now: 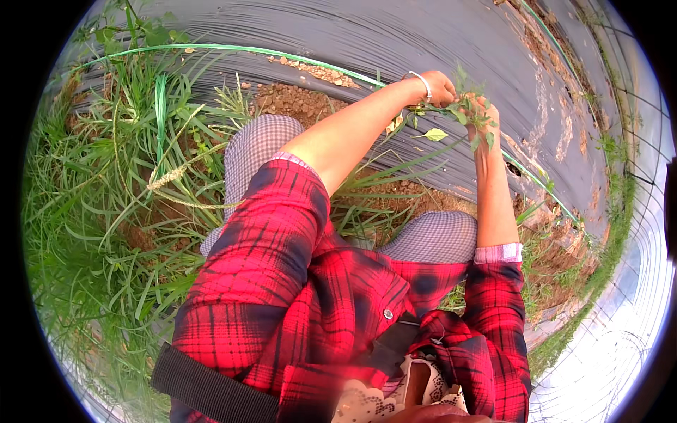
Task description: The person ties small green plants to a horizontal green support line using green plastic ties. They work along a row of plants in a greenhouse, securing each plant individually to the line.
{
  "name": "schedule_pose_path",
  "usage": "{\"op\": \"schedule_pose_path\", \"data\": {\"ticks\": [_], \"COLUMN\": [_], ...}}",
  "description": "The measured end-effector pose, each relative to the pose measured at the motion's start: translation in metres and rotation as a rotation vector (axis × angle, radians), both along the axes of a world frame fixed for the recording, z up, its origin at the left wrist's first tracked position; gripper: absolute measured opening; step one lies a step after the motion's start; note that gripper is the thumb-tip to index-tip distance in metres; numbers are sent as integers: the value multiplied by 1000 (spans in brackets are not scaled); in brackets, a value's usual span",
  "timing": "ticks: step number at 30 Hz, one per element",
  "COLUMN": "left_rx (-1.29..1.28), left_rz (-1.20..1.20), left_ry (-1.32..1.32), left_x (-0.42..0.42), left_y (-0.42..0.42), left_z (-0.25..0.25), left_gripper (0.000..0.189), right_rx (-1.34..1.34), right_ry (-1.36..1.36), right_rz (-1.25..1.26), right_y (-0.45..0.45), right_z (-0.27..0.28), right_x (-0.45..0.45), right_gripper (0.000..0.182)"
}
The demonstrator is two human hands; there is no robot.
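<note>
Over the plastic mulch film [412, 31], a small leafy plant [457, 113] is bunched between my two hands. My left hand [440, 88], with a white bangle at its wrist, has its fingers curled at the plant's left side. Close by on the right, my right hand [487, 113] grips the leafy stems, its fingers partly hidden by leaves. A pale green leaf [435, 135] lies on the film just below the hands. Dry yellowed leaves [395, 123] show beside the left wrist.
A green plastic twine [254, 49] runs across the film and passes behind my arms. More green twine [160, 113] hangs among tall grass [137, 211] at left. Bare soil [296, 100] lies by my knees. Wire mesh fencing [648, 180] curves along the right.
</note>
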State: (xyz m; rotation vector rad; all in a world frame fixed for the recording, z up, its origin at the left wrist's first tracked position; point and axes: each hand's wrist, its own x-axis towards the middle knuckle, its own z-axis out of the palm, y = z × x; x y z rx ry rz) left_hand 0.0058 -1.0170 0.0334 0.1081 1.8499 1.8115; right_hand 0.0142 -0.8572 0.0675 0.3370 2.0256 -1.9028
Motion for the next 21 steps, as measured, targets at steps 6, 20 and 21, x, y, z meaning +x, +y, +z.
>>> {"op": "schedule_pose_path", "data": {"ticks": [6,20,21], "left_rx": [89,-414,-382], "left_rz": [-83,-24,1], "left_ry": [-89,166,202], "left_x": [-3,-18,-15], "left_y": [-4,4,4], "left_z": [2,-16,-14], "left_gripper": [25,22,23], "right_rx": [-101,358,362], "right_ry": [-36,-14,-15], "right_rz": [-65,245,231], "right_y": [8,-6,-8], "right_z": [-10,14,16], "right_x": [-4,11,13], "right_gripper": [16,14,13]}}
